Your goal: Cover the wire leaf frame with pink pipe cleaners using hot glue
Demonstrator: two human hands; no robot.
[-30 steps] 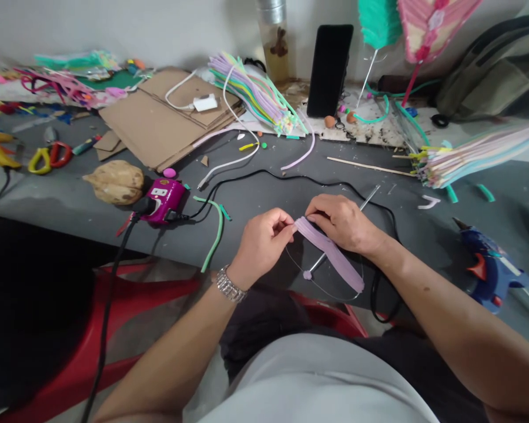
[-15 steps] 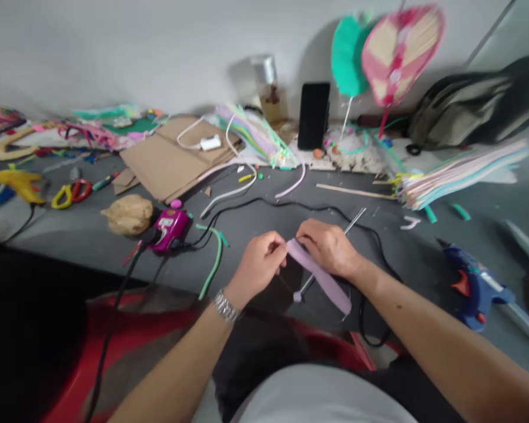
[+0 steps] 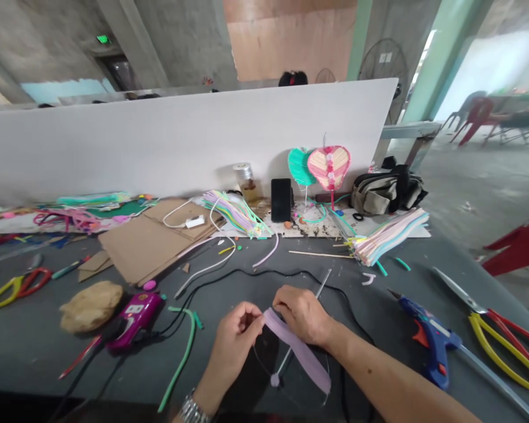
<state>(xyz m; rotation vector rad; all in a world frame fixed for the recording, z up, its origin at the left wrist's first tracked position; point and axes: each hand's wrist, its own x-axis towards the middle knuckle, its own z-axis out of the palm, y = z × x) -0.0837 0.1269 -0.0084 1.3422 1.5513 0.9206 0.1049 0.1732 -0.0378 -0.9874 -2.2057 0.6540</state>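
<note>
Both hands work low at the near edge of the grey table (image 3: 423, 276). Left hand (image 3: 235, 341): thumb and forefinger pressed together, pinching the upper end of the lilac strip (image 3: 297, 351). Right hand (image 3: 303, 314): lies over the same end from the other side, fingers curled down onto it, fingertips meeting those of the left hand; whether they grip or only press cannot be told. Lilac strip: runs from the pinch down and to the right, following one side of a thin wire hoop (image 3: 321, 396) which lies on the table in front of the person. A metal rod (image 3: 322, 285) passes under the right hand and ends in a small lilac knob (image 3: 274, 380) inside the hoop. A black cable (image 3: 247, 274) curves across the table just beyond the hands. Left of the hands: green foam stick (image 3: 183, 352), magenta glue gun (image 3: 134, 313). Right: blue glue gun (image 3: 427, 338), yellow-handled scissors (image 3: 502, 341). Further back: flat cardboard (image 3: 145, 241), bundles of pastel sticks (image 3: 390, 234), black phone (image 3: 281, 200) upright against the white partition (image 3: 158, 141).
</note>
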